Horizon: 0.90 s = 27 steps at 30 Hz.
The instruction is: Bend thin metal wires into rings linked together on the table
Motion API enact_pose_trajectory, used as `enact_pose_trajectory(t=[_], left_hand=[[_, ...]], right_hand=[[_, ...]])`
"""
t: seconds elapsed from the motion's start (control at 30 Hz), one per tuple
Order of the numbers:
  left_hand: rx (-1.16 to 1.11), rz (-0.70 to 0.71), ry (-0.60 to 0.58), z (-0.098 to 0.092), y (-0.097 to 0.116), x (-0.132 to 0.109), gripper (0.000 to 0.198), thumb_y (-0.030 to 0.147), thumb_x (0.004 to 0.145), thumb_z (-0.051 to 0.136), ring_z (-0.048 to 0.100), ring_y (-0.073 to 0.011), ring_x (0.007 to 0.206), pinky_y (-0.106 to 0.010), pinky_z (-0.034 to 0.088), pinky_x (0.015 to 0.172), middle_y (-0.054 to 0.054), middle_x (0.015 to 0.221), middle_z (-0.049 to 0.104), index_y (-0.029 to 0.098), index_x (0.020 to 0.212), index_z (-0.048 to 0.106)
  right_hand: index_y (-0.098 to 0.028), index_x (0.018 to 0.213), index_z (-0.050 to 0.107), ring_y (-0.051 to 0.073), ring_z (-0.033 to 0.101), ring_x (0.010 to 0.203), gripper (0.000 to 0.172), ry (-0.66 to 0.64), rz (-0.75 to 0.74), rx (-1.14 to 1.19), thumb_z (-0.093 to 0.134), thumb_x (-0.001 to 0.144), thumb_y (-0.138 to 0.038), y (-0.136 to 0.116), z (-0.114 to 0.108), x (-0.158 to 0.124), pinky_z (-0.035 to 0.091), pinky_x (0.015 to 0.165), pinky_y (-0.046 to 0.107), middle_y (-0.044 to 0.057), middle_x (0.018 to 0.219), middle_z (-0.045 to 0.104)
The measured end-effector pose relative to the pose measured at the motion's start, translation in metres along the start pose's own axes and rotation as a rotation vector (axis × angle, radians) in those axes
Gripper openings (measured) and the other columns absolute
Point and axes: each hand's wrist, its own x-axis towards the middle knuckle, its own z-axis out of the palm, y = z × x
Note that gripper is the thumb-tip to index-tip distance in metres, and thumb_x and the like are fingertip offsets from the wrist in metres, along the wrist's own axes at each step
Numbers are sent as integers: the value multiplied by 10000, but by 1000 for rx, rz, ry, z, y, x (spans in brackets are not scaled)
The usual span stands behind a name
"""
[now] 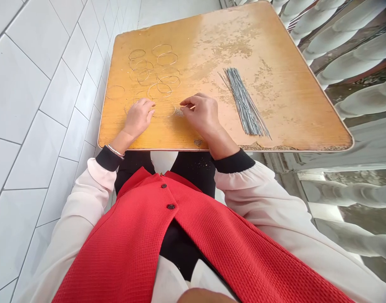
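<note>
Both my hands rest on a worn wooden board (290, 105) over my lap. My left hand (138, 118) lies with curled fingers on the edge of a thin wire ring (163, 108). My right hand (202, 113) is closed in a pinch at that ring's right side, its fingertips pressed together on the wire. Several more wire rings (163, 59) lie spread across the board's far left part. A bundle of straight grey wires (245, 103) lies to the right of my right hand.
White tiled floor (31, 105) runs along the left. White balusters of a railing (347, 33) stand close on the right. The board's front edge (275, 148) is chipped. My red vest and pale sleeves fill the foreground.
</note>
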Motion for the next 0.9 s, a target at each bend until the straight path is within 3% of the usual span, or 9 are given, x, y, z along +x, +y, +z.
enact_pose_trajectory(t=[0.13,0.3,0.47,0.7,0.9], left_hand=[[22,69,-124,1,13,12,473,256,977,527,439,-271,1472,-445,339,1235,-171,1551,484,138,1434,499],[35,52,-268,10,19,22,619,211,960,531,292,-271,1564,-447,232,1297,-199,1650,328,86,1542,360],[9,46,-273,17,15,21,605,213,975,496,292,-271,1564,-467,252,1289,-189,1656,319,115,1553,347],[46,9,-283,8,25,15,588,256,1013,442,323,-270,1550,-446,282,1279,-214,1639,338,48,1553,337],[3,-36,-269,4,28,16,570,262,1035,403,349,-261,1535,-414,289,1278,-207,1624,373,17,1546,345]], right_hand=[[-234,1274,665,372,602,1221,430,-72,-123,-58,569,908,-438,-9,5,2,484,1050,588,156,1273,674],[-185,1480,510,409,451,1409,656,-164,-243,-114,629,872,-403,-16,15,7,356,1154,659,160,1480,565],[-135,1518,460,401,425,1446,670,-232,-256,-137,587,908,-381,-17,16,5,334,1181,627,171,1516,534],[-112,1451,535,393,470,1417,535,-224,-258,-197,453,969,-330,-22,13,5,375,1157,602,174,1482,572],[-36,1488,469,392,464,1419,622,-263,-260,-232,510,917,-282,-25,11,8,384,1163,540,195,1442,602]])
